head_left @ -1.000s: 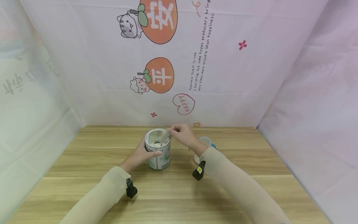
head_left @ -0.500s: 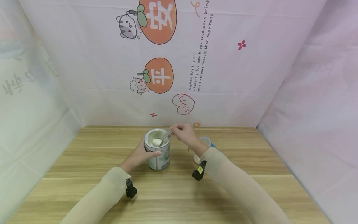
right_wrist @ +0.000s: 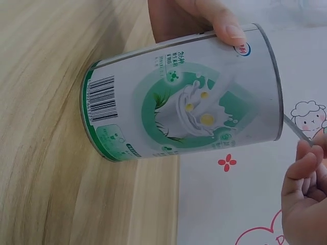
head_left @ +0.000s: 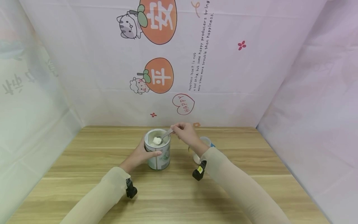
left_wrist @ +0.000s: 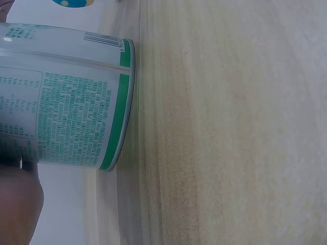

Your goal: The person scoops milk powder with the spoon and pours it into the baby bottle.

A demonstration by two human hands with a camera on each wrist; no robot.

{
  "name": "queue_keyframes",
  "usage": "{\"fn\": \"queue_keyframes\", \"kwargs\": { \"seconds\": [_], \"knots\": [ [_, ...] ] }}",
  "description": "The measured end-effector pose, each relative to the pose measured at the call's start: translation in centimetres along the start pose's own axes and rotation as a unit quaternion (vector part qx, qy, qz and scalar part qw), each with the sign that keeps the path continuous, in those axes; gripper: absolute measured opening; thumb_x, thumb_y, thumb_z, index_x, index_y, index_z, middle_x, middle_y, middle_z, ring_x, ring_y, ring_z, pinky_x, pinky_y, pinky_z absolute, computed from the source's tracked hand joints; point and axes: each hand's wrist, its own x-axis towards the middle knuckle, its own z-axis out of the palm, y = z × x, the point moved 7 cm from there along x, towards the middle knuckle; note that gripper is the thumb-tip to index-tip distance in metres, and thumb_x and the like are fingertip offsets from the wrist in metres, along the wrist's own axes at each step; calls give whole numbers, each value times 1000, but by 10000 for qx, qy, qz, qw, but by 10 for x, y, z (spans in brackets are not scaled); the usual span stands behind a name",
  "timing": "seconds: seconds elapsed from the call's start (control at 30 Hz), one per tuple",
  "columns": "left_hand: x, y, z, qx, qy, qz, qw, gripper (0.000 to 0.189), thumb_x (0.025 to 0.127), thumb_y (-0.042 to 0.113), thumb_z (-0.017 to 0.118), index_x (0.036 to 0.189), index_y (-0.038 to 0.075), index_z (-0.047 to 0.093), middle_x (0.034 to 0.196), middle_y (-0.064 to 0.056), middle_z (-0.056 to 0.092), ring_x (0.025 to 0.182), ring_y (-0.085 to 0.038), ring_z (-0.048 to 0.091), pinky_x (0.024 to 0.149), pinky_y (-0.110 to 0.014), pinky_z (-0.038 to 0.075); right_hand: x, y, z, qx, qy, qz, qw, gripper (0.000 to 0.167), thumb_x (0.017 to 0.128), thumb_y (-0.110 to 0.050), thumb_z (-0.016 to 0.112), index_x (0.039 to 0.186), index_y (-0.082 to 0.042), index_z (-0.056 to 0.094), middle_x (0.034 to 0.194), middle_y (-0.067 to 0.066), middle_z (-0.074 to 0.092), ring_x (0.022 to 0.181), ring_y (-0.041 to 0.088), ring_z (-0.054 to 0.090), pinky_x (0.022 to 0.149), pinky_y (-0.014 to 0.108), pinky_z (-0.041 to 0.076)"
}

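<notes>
A white and green milk powder can (head_left: 159,158) stands upright on the wooden table, its top uncovered. My left hand (head_left: 142,155) grips it from the left, thumb across the front and the other fingers hidden behind. Over the can's mouth, my right hand (head_left: 183,132) pinches the handle of a metal spoon (head_left: 167,133). A heap of pale powder (head_left: 157,141) sits in the spoon's bowl, inside the rim. In the right wrist view, the right hand (right_wrist: 306,196) holds the handle just beyond the can's rim. The left wrist view shows the can's printed side (left_wrist: 66,97).
A clear jar (head_left: 205,141) with a blue part at its side stands right of the can, partly hidden behind the right forearm. Printed cloth (head_left: 221,74) hangs along the table's back edge (head_left: 126,126), with more cloth at both sides.
The spoon has risen from low in the can with a heap of powder in its bowl. My right hand has shifted slightly right; my left hand and the can stay put.
</notes>
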Motion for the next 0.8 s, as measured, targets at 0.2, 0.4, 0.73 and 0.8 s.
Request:
{"fn": "queue_keyframes", "kwargs": {
  "seconds": [0.2,0.4,0.73,0.8],
  "knots": [
    [1,-1,-1,-20,13,4,10000,99,84,31,84,156,33,16,152,-8,35,141,-31,32,113,-63,22,-1,-1,-1,18,-24,-140,9999,24,100,-28,62,97,-7,72,87,3,69,71,14,53,64,26,48],
    [1,-1,-1,-1,37,3,10000,99,84,30,84,157,33,16,153,-8,35,142,-31,31,114,-63,21,-2,-1,-2,92,24,-225,9997,24,100,-29,62,95,-8,72,85,3,67,70,15,52,62,25,47],
    [1,-2,-1,-47,21,-9,10000,98,84,30,83,156,34,17,152,-7,35,141,-30,33,114,-62,21,-3,-5,-2,45,121,-337,9993,24,100,-28,63,96,-7,73,83,3,66,69,15,54,62,26,49],
    [1,-2,0,-43,12,-14,10000,98,84,31,84,156,34,17,151,-7,36,140,-30,34,114,-62,22,-4,-4,-2,80,106,-316,9994,24,100,-29,63,96,-7,73,82,3,66,68,15,53,61,26,47]
  ]
}}
